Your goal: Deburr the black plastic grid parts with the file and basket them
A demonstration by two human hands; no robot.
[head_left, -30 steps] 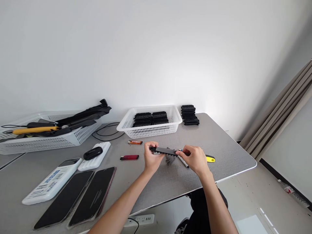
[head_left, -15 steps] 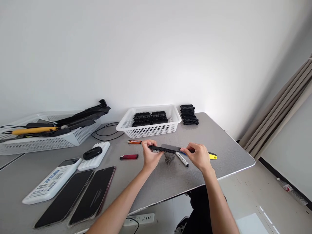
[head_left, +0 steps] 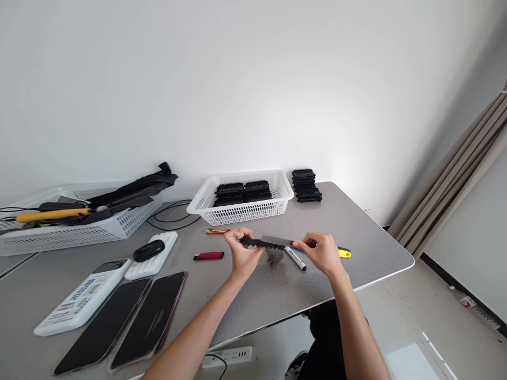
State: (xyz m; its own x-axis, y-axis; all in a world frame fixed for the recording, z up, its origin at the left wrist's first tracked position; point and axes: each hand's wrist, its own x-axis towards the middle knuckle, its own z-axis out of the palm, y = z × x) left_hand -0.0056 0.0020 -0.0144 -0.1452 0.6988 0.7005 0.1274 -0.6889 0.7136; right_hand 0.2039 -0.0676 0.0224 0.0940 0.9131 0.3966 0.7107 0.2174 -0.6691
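In the head view, my left hand (head_left: 243, 257) pinches one end of a black plastic part (head_left: 251, 243) with a jagged, toothed edge, held above the table. My right hand (head_left: 322, 253) is closed on a flat grey file (head_left: 276, 240), whose blade lies along the top of the part. A yellow-and-black handle end (head_left: 345, 253) sticks out behind that hand. Under the part is a small grey heap of fuzzy material (head_left: 274, 257). A white marker (head_left: 295, 258) lies beside it, its upper end partly hidden.
A white basket (head_left: 247, 214) holds several black parts; more are stacked (head_left: 306, 184) by the wall. Left are a red lighter (head_left: 208, 256), an orange lighter (head_left: 217, 231), two phones (head_left: 148, 319), white devices (head_left: 83, 298), a black mouse (head_left: 149, 250) and a tool basket (head_left: 106, 228).
The file and the black part have shifted only slightly, the part's left end tipping a little. Both hands keep their grip. The whole view has moved slightly.
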